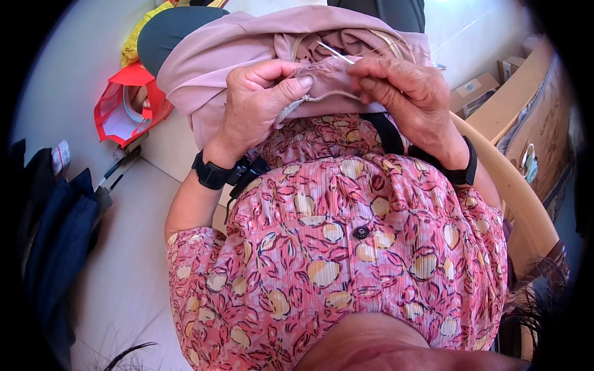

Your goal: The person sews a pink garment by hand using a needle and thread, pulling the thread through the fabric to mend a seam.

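Note:
A dusty-pink garment point(216, 52) lies bunched across my lap, with a zipper edge point(391, 42) showing in its folds. My left hand point(263, 93) pinches the cloth between thumb and fingers near a pale, cord-like edge point(328, 96). Opposite it, my right hand point(405, 93) is closed on a slim, silvery needle-like tool point(334, 52), whose tip points up and left over the cloth. Its exact kind is too small to tell. A stretch of fabric spans the gap between both hands.
On the floor at the far left stands a red paper bag point(131, 99) with a round white thing inside, beside a yellow bag point(133, 43). Dark clothes point(59, 229) lie at the left. Cardboard boxes point(473, 89) and a curved chair arm point(504, 179) are at my right.

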{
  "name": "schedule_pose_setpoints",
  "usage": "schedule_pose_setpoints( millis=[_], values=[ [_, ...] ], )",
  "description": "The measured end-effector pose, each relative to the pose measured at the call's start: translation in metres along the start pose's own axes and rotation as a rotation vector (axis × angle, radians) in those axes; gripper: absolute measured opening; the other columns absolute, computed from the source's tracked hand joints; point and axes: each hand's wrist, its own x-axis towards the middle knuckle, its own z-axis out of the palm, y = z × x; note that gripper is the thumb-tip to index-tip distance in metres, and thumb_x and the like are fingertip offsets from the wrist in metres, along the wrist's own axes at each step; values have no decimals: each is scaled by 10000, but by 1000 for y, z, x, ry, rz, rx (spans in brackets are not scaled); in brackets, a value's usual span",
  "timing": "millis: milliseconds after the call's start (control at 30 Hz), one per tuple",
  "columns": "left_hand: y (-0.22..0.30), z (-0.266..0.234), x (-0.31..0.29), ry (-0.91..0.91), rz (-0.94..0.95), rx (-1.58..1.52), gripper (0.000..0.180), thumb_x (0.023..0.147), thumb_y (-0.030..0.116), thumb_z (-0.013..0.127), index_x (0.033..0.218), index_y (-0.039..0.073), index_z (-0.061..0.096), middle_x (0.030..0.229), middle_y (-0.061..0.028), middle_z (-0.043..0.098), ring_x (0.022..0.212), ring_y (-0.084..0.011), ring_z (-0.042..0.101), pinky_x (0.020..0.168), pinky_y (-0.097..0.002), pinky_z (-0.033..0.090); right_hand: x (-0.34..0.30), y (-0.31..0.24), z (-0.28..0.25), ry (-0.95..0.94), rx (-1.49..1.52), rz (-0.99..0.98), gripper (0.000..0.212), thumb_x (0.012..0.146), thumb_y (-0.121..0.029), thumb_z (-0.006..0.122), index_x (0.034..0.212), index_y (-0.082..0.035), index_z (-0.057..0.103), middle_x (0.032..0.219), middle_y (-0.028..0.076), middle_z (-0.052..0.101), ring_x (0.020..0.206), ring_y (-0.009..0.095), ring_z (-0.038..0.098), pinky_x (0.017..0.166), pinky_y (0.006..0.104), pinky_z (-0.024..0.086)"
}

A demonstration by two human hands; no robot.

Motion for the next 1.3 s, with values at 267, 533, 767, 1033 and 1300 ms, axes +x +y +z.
schedule_pose_setpoints(
  millis=[267, 533, 767, 1033, 1300],
  values=[
    [3, 0, 0, 32, -126, -419, 151, 849, 33, 598, 969, -48, 642, 809, -42, 647, 644, -38, 562, 559, -164, 452, 6, 2, -6, 186, -412, -261, 155, 796, 29, 589, 947, -2, 605, 708, 123, 598, 605, 233, 609, 545, 299, 465],
    [6, 2, 0, 74, -121, -540, 155, 852, 19, 572, 975, -52, 633, 856, -76, 656, 720, -93, 622, 652, -226, 532, -1, -13, 2, -54, -234, -28, 69, 808, 16, 574, 870, 11, 545, 666, 143, 544, 586, 283, 578, 541, 334, 443],
    [9, 3, -2, 121, -117, -529, 140, 844, 19, 570, 945, -53, 635, 864, -75, 655, 741, -102, 627, 689, -242, 530, -1, -12, 4, -69, -218, -11, 52, 800, -3, 565, 848, -6, 545, 630, 144, 538, 577, 309, 576, 527, 357, 441],
    [11, -2, -3, 57, -122, -525, 127, 851, 47, 570, 908, -47, 634, 840, -58, 649, 736, -92, 616, 675, -222, 505, 2, -13, 7, -55, -218, 0, 32, 791, -22, 568, 820, -25, 553, 592, 142, 532, 556, 319, 575, 505, 374, 441],
    [9, -4, -5, 68, -120, -512, 129, 852, 53, 573, 908, -44, 637, 841, -57, 651, 737, -91, 616, 675, -223, 503, 6, -17, 7, -42, -222, -8, 31, 783, -16, 567, 810, -22, 552, 589, 143, 529, 556, 320, 573, 509, 374, 442]
  ],
)
